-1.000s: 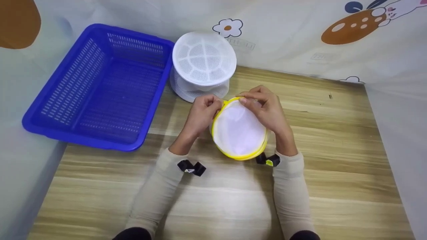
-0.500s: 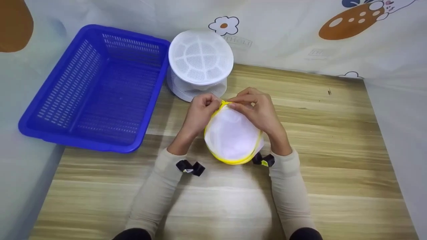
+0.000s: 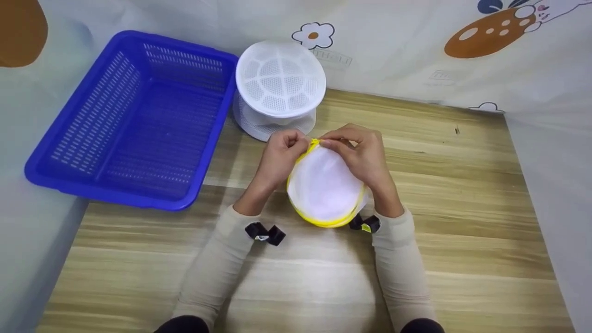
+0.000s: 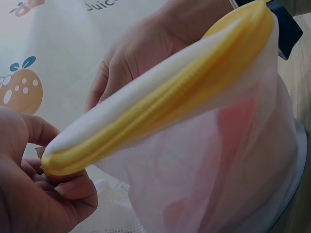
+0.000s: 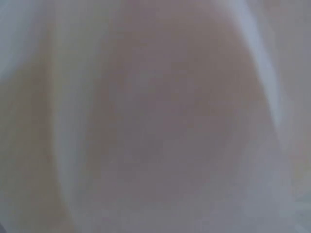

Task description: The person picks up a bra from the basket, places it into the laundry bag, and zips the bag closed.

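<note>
Trim (image 3: pixel 323 224) of yellow colour is pinched by both hands, close together, at about 12 o'clock of the white bag (image 3: pixel 326 185). This bag is held over the wooden table (image 3: pixel 471 208), near the middle of the head view. By the left hand (image 3: pixel 280 155), which is placed at 10 o'clock of the bag, the edge is gripped between thumb and curled fingers; by the right hand (image 3: pixel 363 150), at 1 o'clock, it is pinched just beside that grip.

The step in hand is judged to be fine finger work on this edge. For good result, the edge should be pulled straight by the left fingers, while small and slow movements should be made by the right ones, so that the thin bag is not creased. A zip fastener may be there, but it is covered by the fingers, and the right wrist view is too blurred for telling.

When counted, these are found: one bag, two hands, one blue basket (image 3: pixel 157 134) at 10 o'clock of the bag, one white mesh container (image 3: pixel 280 88) at 11 o'clock, and two black wrist devices (image 3: pixel 276 235), one for each arm.
</note>
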Motion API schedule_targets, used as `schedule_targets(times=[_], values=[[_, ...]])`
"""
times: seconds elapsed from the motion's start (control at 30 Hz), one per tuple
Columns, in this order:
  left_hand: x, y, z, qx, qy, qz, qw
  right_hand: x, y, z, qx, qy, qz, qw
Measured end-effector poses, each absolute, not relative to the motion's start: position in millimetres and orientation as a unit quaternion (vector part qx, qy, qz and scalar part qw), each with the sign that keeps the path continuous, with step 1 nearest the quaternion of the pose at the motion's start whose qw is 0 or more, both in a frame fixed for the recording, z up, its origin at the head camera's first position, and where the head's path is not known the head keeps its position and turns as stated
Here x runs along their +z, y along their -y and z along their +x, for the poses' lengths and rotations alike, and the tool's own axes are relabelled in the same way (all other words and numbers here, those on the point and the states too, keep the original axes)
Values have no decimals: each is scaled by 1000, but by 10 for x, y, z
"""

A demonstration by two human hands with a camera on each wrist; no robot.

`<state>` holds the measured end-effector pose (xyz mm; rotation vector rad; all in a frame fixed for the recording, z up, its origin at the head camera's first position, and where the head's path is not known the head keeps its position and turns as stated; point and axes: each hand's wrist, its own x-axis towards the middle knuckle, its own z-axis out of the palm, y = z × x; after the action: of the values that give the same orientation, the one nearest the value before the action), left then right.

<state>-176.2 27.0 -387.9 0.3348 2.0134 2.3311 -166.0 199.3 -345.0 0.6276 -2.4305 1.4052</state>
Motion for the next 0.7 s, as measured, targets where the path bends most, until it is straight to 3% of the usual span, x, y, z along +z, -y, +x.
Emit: schedule_targets(times=[0.33,0.7], values=[[-3864,-311,-1741,775,-628,67,39,-3740,-2166,-1814,496,826,223,149],[-3850,-313,-1744,793,-605,38,68,-3593,-2117,-1752,492,832,215,141]])
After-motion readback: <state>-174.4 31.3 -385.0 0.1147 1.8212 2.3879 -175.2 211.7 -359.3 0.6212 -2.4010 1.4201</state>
